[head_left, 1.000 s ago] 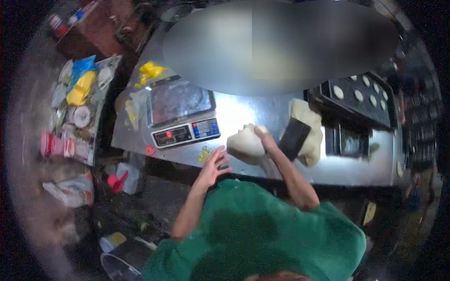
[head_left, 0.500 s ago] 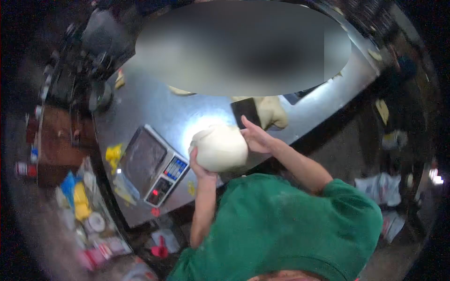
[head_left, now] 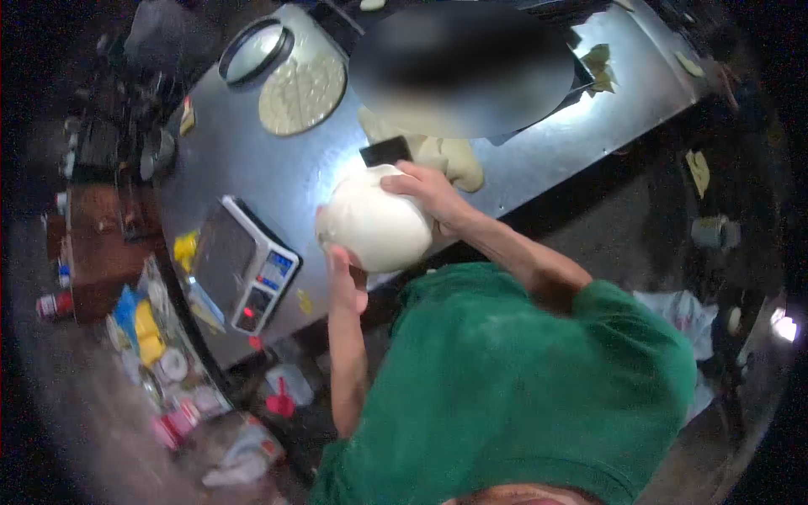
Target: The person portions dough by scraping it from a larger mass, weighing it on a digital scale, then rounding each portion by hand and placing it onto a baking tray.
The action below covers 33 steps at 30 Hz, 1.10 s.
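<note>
Between both hands, left (head_left: pixel 343 282) and right (head_left: pixel 427 195), sits the clasped dough (head_left: pixel 379 220).

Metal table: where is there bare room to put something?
The table is bare between the scale and the pale disc, and along its near edge right of the dough lump. It is crowded in the middle, where the left hand and right hand hold the dough ball by the dark block. A blur hides part of the far side.
</note>
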Each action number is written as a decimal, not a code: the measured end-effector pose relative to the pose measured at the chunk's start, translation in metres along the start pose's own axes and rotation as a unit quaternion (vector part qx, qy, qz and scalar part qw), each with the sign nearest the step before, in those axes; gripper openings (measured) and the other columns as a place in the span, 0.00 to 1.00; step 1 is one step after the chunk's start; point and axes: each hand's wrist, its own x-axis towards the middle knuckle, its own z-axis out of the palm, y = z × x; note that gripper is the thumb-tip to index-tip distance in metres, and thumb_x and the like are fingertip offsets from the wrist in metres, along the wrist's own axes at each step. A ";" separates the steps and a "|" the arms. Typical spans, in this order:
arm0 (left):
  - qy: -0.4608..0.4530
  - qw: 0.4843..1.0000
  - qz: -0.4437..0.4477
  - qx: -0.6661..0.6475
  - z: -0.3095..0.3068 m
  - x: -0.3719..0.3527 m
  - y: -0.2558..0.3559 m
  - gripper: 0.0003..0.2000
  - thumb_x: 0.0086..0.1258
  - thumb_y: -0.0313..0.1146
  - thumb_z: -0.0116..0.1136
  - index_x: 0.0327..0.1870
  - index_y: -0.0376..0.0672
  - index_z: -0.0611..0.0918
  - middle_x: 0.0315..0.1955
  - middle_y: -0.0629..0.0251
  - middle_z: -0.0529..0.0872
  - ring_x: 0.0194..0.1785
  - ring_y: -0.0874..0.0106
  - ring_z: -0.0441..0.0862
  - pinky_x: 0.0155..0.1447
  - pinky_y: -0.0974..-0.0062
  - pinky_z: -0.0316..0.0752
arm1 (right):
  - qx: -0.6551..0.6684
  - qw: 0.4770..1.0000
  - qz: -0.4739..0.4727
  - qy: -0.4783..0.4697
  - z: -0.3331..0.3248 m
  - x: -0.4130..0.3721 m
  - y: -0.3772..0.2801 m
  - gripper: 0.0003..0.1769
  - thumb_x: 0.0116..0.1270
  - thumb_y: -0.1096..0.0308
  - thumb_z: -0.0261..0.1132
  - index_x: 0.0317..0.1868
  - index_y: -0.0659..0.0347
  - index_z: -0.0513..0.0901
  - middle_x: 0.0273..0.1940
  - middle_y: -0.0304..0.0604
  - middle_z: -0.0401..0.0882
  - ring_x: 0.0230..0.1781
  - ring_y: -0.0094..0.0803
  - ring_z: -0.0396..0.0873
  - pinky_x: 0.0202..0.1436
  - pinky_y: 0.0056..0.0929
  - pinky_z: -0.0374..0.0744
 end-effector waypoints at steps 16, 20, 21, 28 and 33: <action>-0.009 0.986 0.154 -0.069 0.019 -0.031 0.021 0.45 0.62 0.71 0.63 0.68 0.38 0.74 0.60 0.58 0.81 0.63 0.65 0.78 0.67 0.66 0.73 | 0.052 0.936 0.000 -0.348 0.008 0.000 -0.028 0.54 0.63 0.27 0.62 0.76 0.61 0.63 0.69 0.50 0.70 0.71 0.38 0.69 0.73 0.38 0.70; -0.040 0.986 0.149 0.064 0.019 -0.024 0.073 0.53 0.60 0.73 0.61 0.77 0.41 0.62 0.63 0.53 0.78 0.66 0.61 0.76 0.69 0.66 0.70 | -0.096 0.936 -0.078 -0.331 0.034 -0.030 -0.066 0.56 0.55 0.31 0.70 0.74 0.63 0.67 0.67 0.51 0.72 0.69 0.41 0.71 0.72 0.39 0.70; -0.055 0.985 0.147 0.071 0.019 -0.022 0.082 0.54 0.60 0.72 0.61 0.79 0.42 0.59 0.64 0.52 0.78 0.67 0.60 0.75 0.70 0.66 0.69 | -0.159 0.926 -0.107 -0.326 0.039 -0.031 -0.070 0.54 0.56 0.34 0.71 0.73 0.63 0.68 0.67 0.51 0.72 0.68 0.41 0.72 0.71 0.39 0.70; -0.191 0.981 0.029 -0.023 -0.002 -0.003 0.096 0.43 0.75 0.58 0.55 0.82 0.43 0.52 0.69 0.54 0.73 0.72 0.66 0.70 0.77 0.64 0.63 | -0.206 0.920 -0.152 -0.297 0.089 -0.021 -0.084 0.28 0.70 0.48 0.57 0.47 0.68 0.85 0.48 0.49 0.84 0.59 0.45 0.74 0.67 0.43 0.67; -0.154 0.975 0.135 -0.088 -0.030 0.014 0.070 0.61 0.57 0.78 0.52 0.82 0.41 0.46 0.64 0.54 0.77 0.68 0.65 0.74 0.72 0.65 0.68 | -0.202 0.943 -0.168 -0.205 0.114 0.007 -0.068 0.27 0.69 0.51 0.60 0.55 0.66 0.81 0.61 0.50 0.76 0.69 0.41 0.66 0.71 0.41 0.63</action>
